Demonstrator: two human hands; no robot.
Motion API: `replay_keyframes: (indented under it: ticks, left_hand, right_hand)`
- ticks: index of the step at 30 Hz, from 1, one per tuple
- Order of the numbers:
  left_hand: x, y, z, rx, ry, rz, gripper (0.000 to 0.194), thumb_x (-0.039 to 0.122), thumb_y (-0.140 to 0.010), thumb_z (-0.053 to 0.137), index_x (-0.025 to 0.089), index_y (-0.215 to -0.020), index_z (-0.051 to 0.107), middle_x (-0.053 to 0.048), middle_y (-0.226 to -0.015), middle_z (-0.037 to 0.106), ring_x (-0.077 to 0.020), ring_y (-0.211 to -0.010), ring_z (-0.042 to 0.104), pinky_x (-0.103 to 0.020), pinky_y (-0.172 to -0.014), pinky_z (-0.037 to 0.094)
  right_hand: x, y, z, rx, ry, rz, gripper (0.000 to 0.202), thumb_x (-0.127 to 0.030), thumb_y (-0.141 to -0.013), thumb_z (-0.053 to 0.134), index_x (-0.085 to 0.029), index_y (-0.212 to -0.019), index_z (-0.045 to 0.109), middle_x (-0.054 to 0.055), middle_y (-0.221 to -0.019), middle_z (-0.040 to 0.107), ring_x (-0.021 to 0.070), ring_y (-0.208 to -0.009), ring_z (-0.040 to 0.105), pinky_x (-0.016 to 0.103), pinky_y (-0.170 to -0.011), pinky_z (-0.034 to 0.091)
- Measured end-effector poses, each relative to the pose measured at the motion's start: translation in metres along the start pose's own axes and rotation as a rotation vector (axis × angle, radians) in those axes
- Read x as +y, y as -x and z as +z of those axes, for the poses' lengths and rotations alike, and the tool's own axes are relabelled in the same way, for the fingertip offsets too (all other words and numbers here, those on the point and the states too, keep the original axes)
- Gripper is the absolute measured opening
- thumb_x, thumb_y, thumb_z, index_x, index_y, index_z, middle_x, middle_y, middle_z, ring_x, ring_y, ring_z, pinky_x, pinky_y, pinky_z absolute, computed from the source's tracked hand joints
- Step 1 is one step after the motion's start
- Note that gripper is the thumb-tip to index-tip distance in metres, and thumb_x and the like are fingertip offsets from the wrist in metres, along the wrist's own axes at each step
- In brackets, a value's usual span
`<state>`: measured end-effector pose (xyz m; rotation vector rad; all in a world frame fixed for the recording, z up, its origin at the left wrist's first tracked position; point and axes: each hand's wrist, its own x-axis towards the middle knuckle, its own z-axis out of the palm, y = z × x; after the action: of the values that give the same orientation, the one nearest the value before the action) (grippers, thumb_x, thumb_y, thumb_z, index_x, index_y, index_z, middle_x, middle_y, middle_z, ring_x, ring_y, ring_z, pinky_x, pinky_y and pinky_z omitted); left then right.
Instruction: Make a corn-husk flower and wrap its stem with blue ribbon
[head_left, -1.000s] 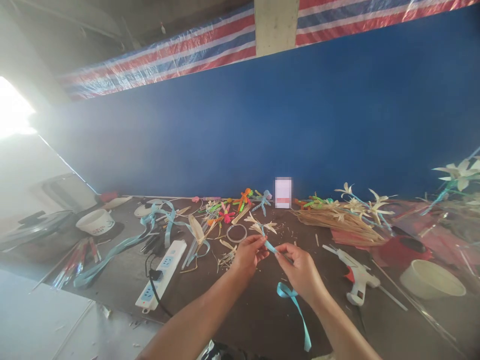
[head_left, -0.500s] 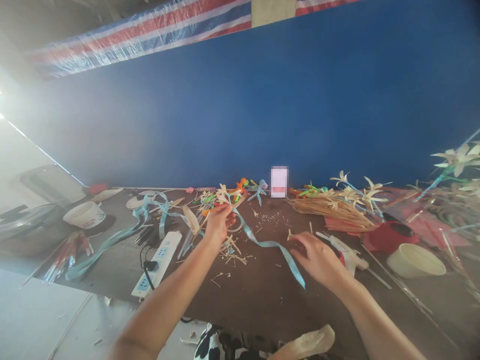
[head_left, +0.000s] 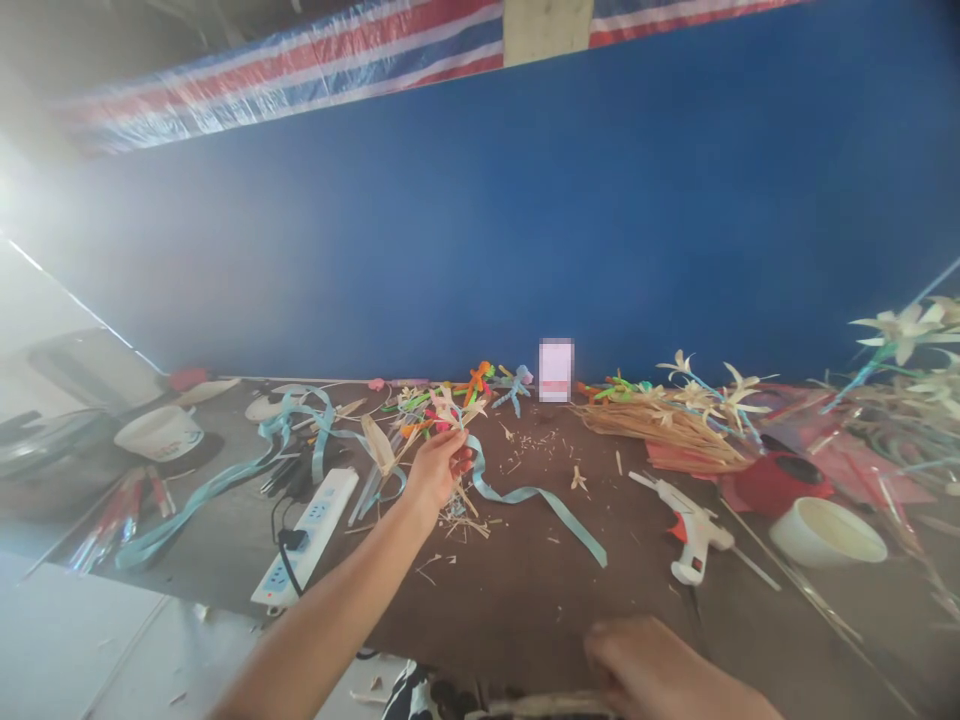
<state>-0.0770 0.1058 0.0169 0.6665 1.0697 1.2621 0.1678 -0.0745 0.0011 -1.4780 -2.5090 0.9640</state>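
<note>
Item: straw flower (head_left: 448,407), pale, small, pinched by its stem in the left hand (head_left: 439,468), fingers closed round it; held upright above the table (head_left: 525,600) left of centre, so the petals stay clear of the litter below.

Attached: light blue ribbon (head_left: 536,498), running from the stem under the left hand, trailing right and nearward across the table, flat and slack; its free end lies loose, held by nothing.

Right hand (head_left: 652,670): low at the near edge, blurred; appears curled over a pale strip, but grip cannot be told.

Nearby: white glue gun (head_left: 694,530) lying on its side to the right of the ribbon, within easy reach; white power strip (head_left: 307,535) to the left; bundle of straw (head_left: 660,425) far right; white bowl (head_left: 825,532) at right.
</note>
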Motion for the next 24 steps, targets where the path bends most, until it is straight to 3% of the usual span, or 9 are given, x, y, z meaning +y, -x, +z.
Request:
replay_keyframes:
  ticks: [2, 5, 9, 11, 13, 16, 20, 22, 24]
  left_hand:
    - [-0.002, 0.002, 0.000, -0.017, -0.007, -0.016, 0.020, 0.019, -0.057, 0.069, 0.013, -0.075, 0.062, 0.001, -0.058, 0.057, -0.0089, -0.052, 0.055, -0.018, -0.043, 0.044]
    - [-0.005, 0.004, 0.000, -0.014, 0.000, -0.028, 0.020, 0.019, -0.058, 0.069, 0.013, -0.075, 0.061, 0.000, -0.060, 0.058, -0.0083, -0.051, 0.055, -0.018, -0.044, 0.044]
    - [-0.009, 0.009, 0.002, -0.011, 0.013, -0.068, 0.021, 0.019, -0.058, 0.069, 0.013, -0.076, 0.060, 0.001, -0.058, 0.057, -0.0090, -0.049, 0.055, -0.019, -0.044, 0.044]
    - [-0.012, 0.012, 0.005, -0.034, 0.027, -0.079, 0.021, 0.019, -0.058, 0.069, 0.013, -0.075, 0.059, 0.001, -0.057, 0.057, -0.0091, -0.049, 0.055, -0.020, -0.044, 0.044]
    - [-0.014, 0.017, 0.009, -0.039, 0.036, -0.093, 0.021, 0.018, -0.057, 0.069, 0.012, -0.074, 0.059, 0.001, -0.056, 0.056, -0.0091, -0.048, 0.055, -0.020, -0.045, 0.044]
    - [-0.020, 0.022, 0.013, -0.047, 0.043, -0.112, 0.021, 0.019, -0.056, 0.070, 0.012, -0.072, 0.059, 0.001, -0.056, 0.055, -0.0091, -0.049, 0.054, -0.021, -0.046, 0.044]
    - [-0.029, 0.027, 0.017, -0.079, 0.019, -0.078, 0.020, 0.024, -0.055, 0.070, 0.013, -0.068, 0.059, 0.001, -0.055, 0.054, -0.0098, -0.049, 0.053, -0.022, -0.047, 0.043]
    - [-0.033, 0.030, 0.020, -0.082, -0.015, -0.023, 0.020, 0.026, -0.055, 0.070, 0.012, -0.066, 0.059, 0.001, -0.055, 0.054, -0.0096, -0.049, 0.052, -0.022, -0.048, 0.042]
    - [-0.035, 0.032, 0.024, -0.073, -0.045, 0.025, 0.021, 0.027, -0.054, 0.069, 0.012, -0.065, 0.060, 0.001, -0.055, 0.055, -0.0094, -0.047, 0.051, -0.022, -0.048, 0.042]
  right_hand:
    - [0.007, -0.007, -0.022, 0.032, -0.050, 0.017, 0.012, -0.015, -0.067, 0.048, -0.022, -0.067, 0.058, -0.002, -0.067, 0.061, 0.0138, -0.063, 0.054, 0.022, -0.057, 0.034]
    - [0.024, -0.025, -0.054, 0.224, -0.201, 0.046, 0.007, -0.023, -0.069, 0.051, -0.022, -0.066, 0.057, -0.003, -0.062, 0.059, 0.0128, -0.060, 0.053, 0.021, -0.055, 0.034]
    - [0.051, -0.072, -0.080, 0.503, -0.407, 0.132, 0.013, -0.031, -0.067, 0.053, -0.019, -0.062, 0.056, -0.004, -0.053, 0.055, 0.0108, -0.048, 0.048, 0.020, -0.046, 0.033]
    - [0.061, -0.101, -0.088, 0.547, -0.514, 0.190, 0.015, -0.032, -0.065, 0.055, -0.017, -0.062, 0.058, -0.004, -0.047, 0.052, 0.0095, -0.041, 0.044, 0.020, -0.040, 0.030]
    - [0.064, -0.130, -0.095, 0.620, -0.596, 0.229, 0.019, -0.033, -0.064, 0.056, -0.015, -0.067, 0.059, -0.002, -0.050, 0.055, 0.0097, -0.038, 0.046, 0.021, -0.039, 0.032]
    - [0.051, -0.161, -0.099, 0.711, -0.595, 0.211, 0.029, -0.033, -0.066, 0.054, -0.014, -0.087, 0.060, 0.005, -0.072, 0.063, 0.0122, -0.049, 0.054, 0.024, -0.050, 0.040]
    - [0.012, -0.171, -0.082, 0.624, -0.609, 0.050, 0.028, -0.035, -0.067, 0.055, -0.017, -0.086, 0.063, 0.004, -0.079, 0.066, 0.0167, -0.072, 0.059, 0.027, -0.067, 0.042]
    - [-0.005, -0.166, -0.068, 0.470, -0.697, -0.059, 0.028, -0.036, -0.069, 0.053, -0.016, -0.085, 0.064, 0.003, -0.078, 0.066, 0.0171, -0.075, 0.059, 0.027, -0.067, 0.043]
    - [-0.012, -0.160, -0.055, 0.438, -0.770, -0.085, 0.029, -0.038, -0.070, 0.052, -0.014, -0.082, 0.064, 0.004, -0.074, 0.066, 0.0169, -0.070, 0.059, 0.026, -0.064, 0.043]
